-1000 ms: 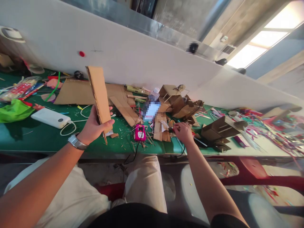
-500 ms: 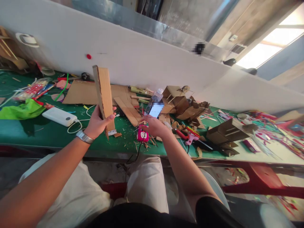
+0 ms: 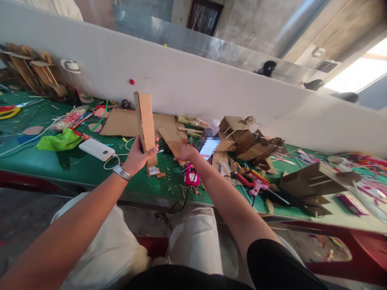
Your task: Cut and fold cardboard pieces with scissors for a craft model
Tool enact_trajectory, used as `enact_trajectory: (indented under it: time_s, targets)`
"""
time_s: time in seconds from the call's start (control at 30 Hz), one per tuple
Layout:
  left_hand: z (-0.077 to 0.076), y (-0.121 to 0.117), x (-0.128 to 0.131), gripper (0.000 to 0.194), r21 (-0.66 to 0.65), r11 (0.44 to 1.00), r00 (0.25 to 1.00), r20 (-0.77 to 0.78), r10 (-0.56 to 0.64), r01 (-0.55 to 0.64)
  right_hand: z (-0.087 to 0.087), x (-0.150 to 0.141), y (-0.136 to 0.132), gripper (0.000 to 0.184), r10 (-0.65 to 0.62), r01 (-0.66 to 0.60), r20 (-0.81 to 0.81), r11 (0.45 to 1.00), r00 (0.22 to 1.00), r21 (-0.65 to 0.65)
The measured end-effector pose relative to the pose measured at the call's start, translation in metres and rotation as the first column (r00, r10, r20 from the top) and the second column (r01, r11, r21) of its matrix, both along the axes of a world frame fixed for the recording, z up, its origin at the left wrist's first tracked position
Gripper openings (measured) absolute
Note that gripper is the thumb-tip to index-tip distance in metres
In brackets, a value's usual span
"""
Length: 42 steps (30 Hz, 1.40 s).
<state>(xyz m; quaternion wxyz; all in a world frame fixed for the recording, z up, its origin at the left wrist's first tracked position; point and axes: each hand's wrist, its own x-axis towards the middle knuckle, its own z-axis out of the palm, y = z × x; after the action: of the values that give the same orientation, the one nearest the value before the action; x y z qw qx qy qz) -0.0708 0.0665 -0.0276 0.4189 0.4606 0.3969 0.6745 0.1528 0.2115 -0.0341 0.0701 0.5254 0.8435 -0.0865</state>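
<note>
My left hand [image 3: 140, 155] is closed around an upright folded piece of cardboard [image 3: 147, 121], with the thumb across its front face. My right hand [image 3: 186, 153] reaches over the middle of the table, palm down, its fingers loosely stretched and partly hidden behind the hand. Beneath those fingers lies a flat cardboard strip [image 3: 169, 141]; whether they touch it I cannot tell. Beside the right wrist is a lit phone [image 3: 211, 146] leaning near a clear plastic bottle [image 3: 214, 125]. A pink box [image 3: 191, 176] with a black cable stands just below the right hand.
A white power bank [image 3: 96, 150] with its cable lies to the left, by a green cloth [image 3: 59, 140]. Right of centre are a pink glue gun [image 3: 259, 186] and cardboard models [image 3: 313, 177]. A white partition [image 3: 181, 86] stands behind; scissors [image 3: 21, 106] lie far left.
My right hand has shifted from above the pink box, beside the phone, over to the flat cardboard strip. My left hand still holds the folded cardboard. The view has turned left.
</note>
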Motion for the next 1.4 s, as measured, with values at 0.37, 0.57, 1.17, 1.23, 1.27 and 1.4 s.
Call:
enact_trajectory:
  time_s: [0.37, 0.57, 1.17, 1.23, 1.27, 1.4]
  targets:
    - [-0.001, 0.001, 0.002, 0.072, -0.082, 0.997, 0.997, -0.075, 0.007, -0.013, 0.027, 0.005, -0.026, 0.086, -0.004, -0.01, -0.503, 1.0, 0.864, -0.026]
    - [0.003, -0.003, 0.004, 0.072, -0.093, 0.996, 0.997, -0.078, -0.009, 0.002, 0.036, 0.015, -0.075, 0.098, -0.096, -0.289, -0.93, 0.935, 0.354, -0.206]
    - [0.005, -0.022, 0.009, 0.093, -0.141, 0.959, 0.963, -0.072, -0.259, 0.247, 0.024, 0.044, -0.158, 0.093, -0.483, -0.482, -0.875, 0.768, -0.004, -0.422]
    - [0.005, -0.023, 0.009, 0.093, -0.126, 0.961, 0.964, -0.076, -0.256, 0.245, 0.02, 0.046, -0.159, 0.09, -0.456, -0.456, -0.89, 0.789, 0.014, -0.412]
    - [0.006, -0.023, 0.009, 0.093, -0.121, 0.96, 0.963, -0.069, -0.261, 0.251, 0.018, 0.046, -0.16, 0.091, -0.442, -0.438, -0.897, 0.802, 0.022, -0.406]
    - [0.008, -0.023, 0.007, 0.091, -0.105, 0.946, 0.95, -0.032, -0.311, 0.306, 0.016, 0.047, -0.16, 0.115, -0.398, -0.41, -0.916, 0.83, 0.042, -0.379]
